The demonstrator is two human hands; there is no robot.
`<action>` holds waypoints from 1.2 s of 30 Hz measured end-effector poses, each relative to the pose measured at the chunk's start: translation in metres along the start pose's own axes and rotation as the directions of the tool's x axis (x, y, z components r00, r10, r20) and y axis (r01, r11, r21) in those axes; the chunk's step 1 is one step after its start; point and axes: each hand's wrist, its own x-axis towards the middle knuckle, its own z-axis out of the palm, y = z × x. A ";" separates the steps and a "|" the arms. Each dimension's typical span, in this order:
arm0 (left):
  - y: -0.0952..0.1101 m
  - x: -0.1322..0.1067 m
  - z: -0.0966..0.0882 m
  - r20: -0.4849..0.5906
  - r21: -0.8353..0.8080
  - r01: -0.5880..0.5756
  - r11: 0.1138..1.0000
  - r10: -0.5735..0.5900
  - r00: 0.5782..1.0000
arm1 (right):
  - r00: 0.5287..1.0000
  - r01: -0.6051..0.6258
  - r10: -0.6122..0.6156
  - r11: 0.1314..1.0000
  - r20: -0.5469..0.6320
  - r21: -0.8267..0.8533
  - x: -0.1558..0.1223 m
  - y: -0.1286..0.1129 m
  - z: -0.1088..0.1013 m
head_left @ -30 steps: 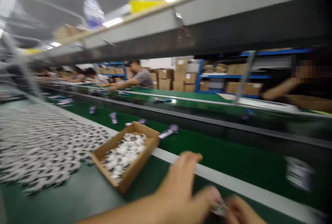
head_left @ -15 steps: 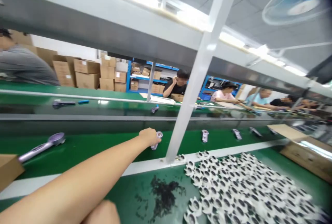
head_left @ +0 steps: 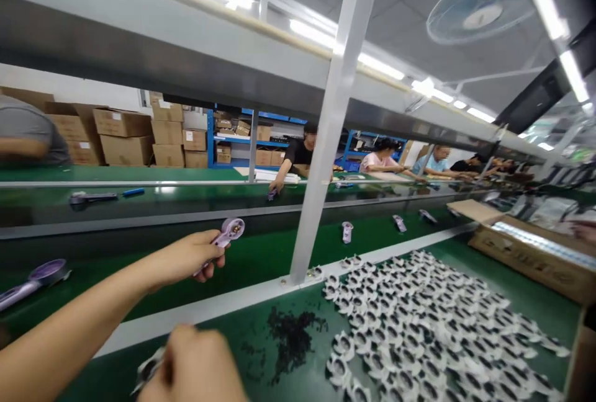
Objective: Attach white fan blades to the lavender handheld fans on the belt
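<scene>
My left hand (head_left: 198, 255) is closed on a purple shower handle (head_left: 231, 229), raised over the green conveyor belt (head_left: 261, 259). Its round open head points up and right, and something brass-coloured shows inside. At the bottom, my right hand (head_left: 198, 365) is blurred, with its fingers curled round a whitish part (head_left: 149, 368). That part is mostly hidden by the hand. To the right, many white ring-shaped parts (head_left: 410, 327) with dark round middles cover the green tabletop (head_left: 251, 334). Between them and my right hand lies a heap of small black pieces (head_left: 293, 337).
More purple handles (head_left: 347, 232) lie along the belt, one (head_left: 40, 281) at far left. A white post (head_left: 321, 141) rises from the table edge beside my left hand. An open carton (head_left: 535, 256) stands at right. Across the line, a person's hand (head_left: 275, 187) touches a dark part.
My left hand has lifted the purple handle off the belt and drawn it left and nearer. My right hand has come further into view with a whitish part. The opposite person reaches down.
</scene>
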 end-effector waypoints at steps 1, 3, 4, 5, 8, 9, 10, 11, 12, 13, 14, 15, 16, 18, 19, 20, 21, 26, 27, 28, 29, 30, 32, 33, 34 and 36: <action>-0.007 -0.022 -0.007 -0.015 -0.040 -0.015 0.999 0.014 1.000 | 0.998 0.052 -0.054 0.993 0.014 0.104 0.001 -0.003 -0.016; -0.018 -0.064 -0.013 -0.045 -0.079 -0.023 0.997 0.020 0.999 | 0.997 0.081 -0.076 0.935 -0.028 0.345 0.006 -0.007 -0.039; -0.023 -0.082 -0.013 -0.051 -0.079 -0.025 0.997 0.021 0.998 | 0.999 0.053 -0.044 0.881 -0.030 0.470 0.009 -0.007 -0.046; -0.027 -0.097 -0.012 -0.060 -0.067 -0.026 0.997 0.022 0.998 | 0.999 0.019 0.000 0.823 -0.033 0.568 0.011 -0.008 -0.050; -0.035 -0.125 -0.004 -0.106 0.026 -0.036 0.999 0.038 0.994 | 0.994 -0.035 0.096 0.686 -0.043 0.727 0.014 -0.010 -0.054; -0.037 -0.130 -0.002 -0.123 0.075 -0.038 0.996 0.047 0.991 | 0.992 -0.029 0.109 0.663 -0.058 0.748 0.013 -0.011 -0.055; -0.037 -0.133 0.000 -0.129 0.122 -0.042 0.992 0.058 0.990 | 0.990 -0.019 0.116 0.649 -0.074 0.761 0.013 -0.012 -0.056; -0.037 -0.134 0.001 -0.129 0.164 -0.047 0.985 0.069 0.989 | 0.989 -0.012 0.123 0.641 -0.088 0.767 0.012 -0.012 -0.057; -0.036 -0.135 0.002 -0.119 0.195 -0.049 0.980 0.073 0.990 | 0.987 -0.008 0.130 0.641 -0.098 0.767 0.011 -0.013 -0.058; -0.035 -0.135 0.003 -0.106 0.210 -0.046 0.977 0.069 0.992 | 0.985 -0.006 0.136 0.647 -0.108 0.762 0.011 -0.013 -0.059; -0.033 -0.135 0.003 -0.092 0.210 -0.038 0.977 0.059 0.994 | 0.984 -0.006 0.139 0.659 -0.114 0.752 0.010 -0.013 -0.060; -0.031 -0.135 0.004 -0.078 0.201 -0.027 0.979 0.044 0.996 | 0.983 -0.004 0.137 0.676 -0.121 0.737 0.010 -0.013 -0.060; -0.029 -0.135 0.004 -0.067 0.193 -0.014 0.981 0.027 0.997 | 0.983 0.002 0.131 0.696 -0.130 0.718 0.010 -0.013 -0.060; -0.027 -0.134 0.005 -0.068 0.187 0.011 0.982 0.002 0.998 | 0.984 0.018 0.107 0.736 -0.142 0.677 0.009 -0.013 -0.059; -0.027 -0.134 0.006 -0.074 0.194 0.020 0.981 -0.006 0.997 | 0.984 0.023 0.098 0.750 -0.145 0.662 0.008 -0.013 -0.059; -0.027 -0.133 0.007 -0.082 0.206 0.025 0.978 -0.008 0.997 | 0.985 0.024 0.095 0.757 -0.147 0.653 0.008 -0.013 -0.058; -0.029 -0.133 0.008 -0.090 0.220 0.023 0.975 -0.003 0.996 | 0.984 0.024 0.097 0.758 -0.149 0.652 0.007 -0.012 -0.058; -0.033 -0.133 0.011 -0.105 0.270 0.006 0.963 0.024 0.994 | 0.981 0.009 0.126 0.729 -0.147 0.685 0.007 -0.012 -0.057; -0.033 -0.133 0.011 -0.094 0.281 0.011 0.960 0.016 0.995 | 0.980 0.002 0.134 0.725 -0.145 0.688 0.007 -0.012 -0.057; -0.032 -0.134 0.011 -0.084 0.295 0.015 0.955 0.011 0.996 | 0.980 -0.003 0.141 0.725 -0.144 0.688 0.007 -0.012 -0.057; -0.031 -0.134 0.012 -0.077 0.310 0.012 0.951 0.012 0.997 | 0.979 -0.005 0.144 0.728 -0.146 0.686 0.007 -0.013 -0.057; -0.030 -0.135 0.012 -0.076 0.325 0.004 0.946 0.022 0.997 | 0.977 -0.004 0.147 0.733 -0.153 0.680 0.006 -0.013 -0.057; -0.029 -0.135 0.014 -0.082 0.360 -0.015 0.933 0.047 0.996 | 0.975 -0.001 0.149 0.743 -0.163 0.670 0.005 -0.014 -0.058; -0.029 -0.135 0.015 -0.082 0.378 -0.018 0.926 0.053 0.995 | 0.974 -0.007 0.156 0.744 -0.162 0.669 0.005 -0.015 -0.058; -0.029 -0.135 0.016 -0.081 0.396 -0.019 0.918 0.056 0.995 | 0.974 -0.019 0.167 0.740 -0.156 0.673 0.005 -0.015 -0.058; -0.030 -0.135 0.019 -0.078 0.427 -0.016 0.904 0.054 0.995 | 0.972 -0.053 0.197 0.710 -0.127 0.702 0.006 -0.013 -0.059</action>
